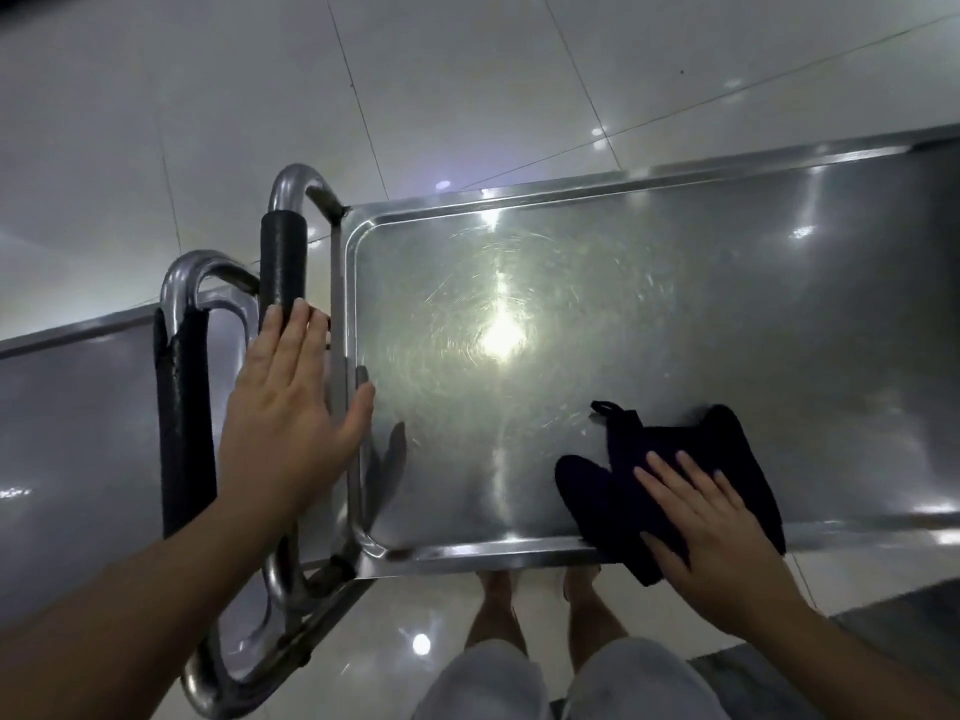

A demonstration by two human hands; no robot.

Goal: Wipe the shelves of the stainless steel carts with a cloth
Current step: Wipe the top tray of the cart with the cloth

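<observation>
Bare forearms, bare feet, shorts (seemingly pale grey)

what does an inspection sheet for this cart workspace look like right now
surface: top shelf of the stainless steel cart, swirl streaks around a bright light glare near its middle
job's things: dark cloth lying flat at the shelf's near edge, one corner hanging over the rim
clutter: nothing seen on the shelf besides the cloth
grippers: right hand flat on the cloth, fingers straight; left hand open, fingers straight, over the handle end of the cart, fingertips at the black-padded handle
cables: nothing seen
surroundings: second cart to the left with its own padded handle; glossy tiled floor; the person's bare feet below the shelf edge
</observation>
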